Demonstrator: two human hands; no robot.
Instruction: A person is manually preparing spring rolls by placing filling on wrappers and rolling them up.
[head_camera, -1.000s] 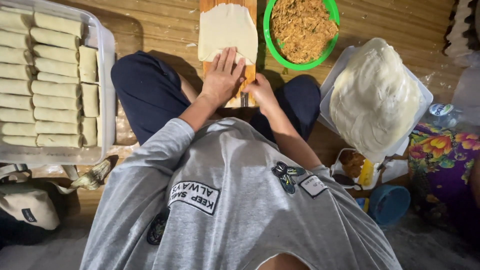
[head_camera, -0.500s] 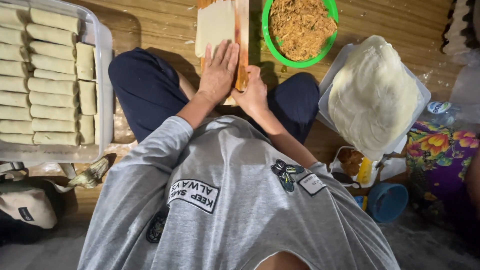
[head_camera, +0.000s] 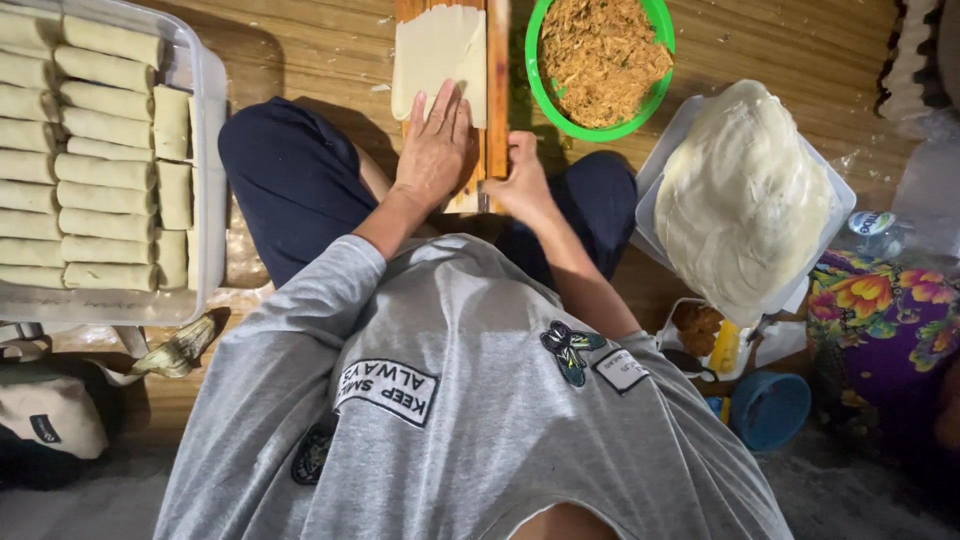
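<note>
Nearest to me is my own grey shirt, which fills the lower frame and hides my lap and whatever lies under it. My dark trouser knees spread to either side, so the wooden board sits between them within easy reach.

My left hand lies open and flat, fingers together, pressing on the near edge of the pale wrapper sheet to keep it from sliding on the board. My right hand is curled at the board's near right corner. It seems to pinch the board's edge or something thin there, but the fingers are turned away and I cannot tell what they grip, if anything.

To my left, the clear tray holds finished rolls packed in tight rows, with a few stood crosswise at the end to fill the gap. Its far and left sides are cut off.

To my right, a stack of wrappers rests on a white tray, close for the next pick. Beyond the board, the green bowl of shredded brown filling sits just beside the sheet. The top of the board and sheet run out of frame. Small containers by my right hip are too dim to make out.
</note>
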